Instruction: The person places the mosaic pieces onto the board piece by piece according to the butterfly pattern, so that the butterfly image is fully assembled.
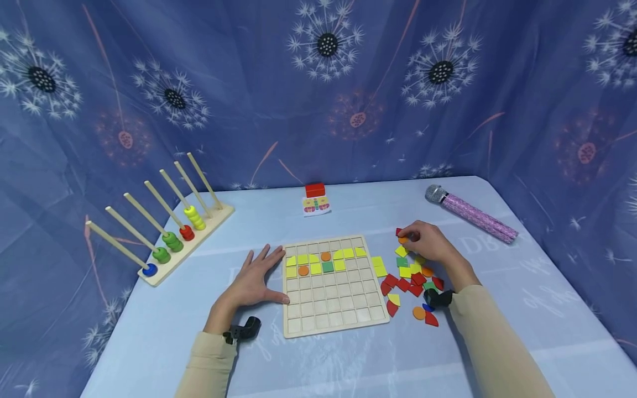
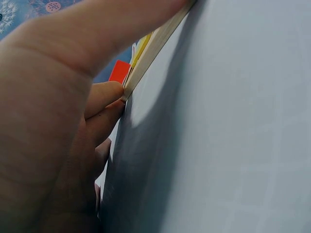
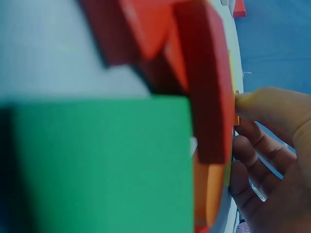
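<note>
A wooden grid board (image 1: 323, 307) lies flat on the table, its upper rows partly filled with yellow, orange and green pieces. My left hand (image 1: 251, 282) rests spread at the board's left side, thumb and index fingertip against its edge. In the left wrist view, the thumb (image 2: 97, 34) crosses above the board's wooden side (image 2: 155, 46). Right of the board, my right hand (image 1: 428, 240) pinches an orange disc (image 1: 402, 240) at the far end of the loose pieces. The right wrist view shows the thumb on that orange piece (image 3: 237, 109); a green square (image 3: 104, 165) looms large up close.
Red, yellow, green, orange and blue pieces (image 1: 403, 284) lie scattered right of the board. Behind it, a butterfly pattern card (image 1: 316, 205) leans by a red block (image 1: 314, 190). A peg stand with coloured beads (image 1: 199, 240) is at left, a pink glittery microphone (image 1: 478, 218) at right.
</note>
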`<state>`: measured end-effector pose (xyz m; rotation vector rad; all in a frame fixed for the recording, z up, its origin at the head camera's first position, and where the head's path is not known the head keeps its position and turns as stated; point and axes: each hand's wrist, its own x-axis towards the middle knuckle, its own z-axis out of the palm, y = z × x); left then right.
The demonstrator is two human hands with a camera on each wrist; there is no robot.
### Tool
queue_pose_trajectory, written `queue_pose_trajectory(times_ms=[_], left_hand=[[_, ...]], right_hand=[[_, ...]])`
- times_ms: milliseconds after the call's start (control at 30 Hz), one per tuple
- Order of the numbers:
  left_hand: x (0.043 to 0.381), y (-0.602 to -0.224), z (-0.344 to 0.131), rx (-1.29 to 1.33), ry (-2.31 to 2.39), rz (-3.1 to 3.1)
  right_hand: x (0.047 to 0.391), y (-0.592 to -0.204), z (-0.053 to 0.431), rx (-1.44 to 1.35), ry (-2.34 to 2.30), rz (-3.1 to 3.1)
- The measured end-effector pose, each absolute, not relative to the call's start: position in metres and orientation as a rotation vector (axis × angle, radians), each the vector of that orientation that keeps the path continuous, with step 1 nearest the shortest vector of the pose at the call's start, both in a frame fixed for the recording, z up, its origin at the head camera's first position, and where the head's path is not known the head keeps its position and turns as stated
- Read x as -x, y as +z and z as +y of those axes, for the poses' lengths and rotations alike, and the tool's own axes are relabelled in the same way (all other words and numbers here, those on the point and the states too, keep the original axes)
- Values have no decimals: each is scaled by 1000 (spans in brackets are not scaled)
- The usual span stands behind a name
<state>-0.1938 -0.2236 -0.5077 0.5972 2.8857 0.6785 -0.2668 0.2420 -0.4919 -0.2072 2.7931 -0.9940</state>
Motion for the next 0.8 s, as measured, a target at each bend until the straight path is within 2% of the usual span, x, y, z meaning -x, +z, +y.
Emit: queue_pose_trajectory(times_ms=[333, 800], left_hand=[[195, -506, -223, -606, 689, 2880], [194, -508, -224, -598, 691, 2892]], right_hand=[[261, -489, 235, 218, -1012, 2792], [245, -474, 172, 533, -1003, 2683]])
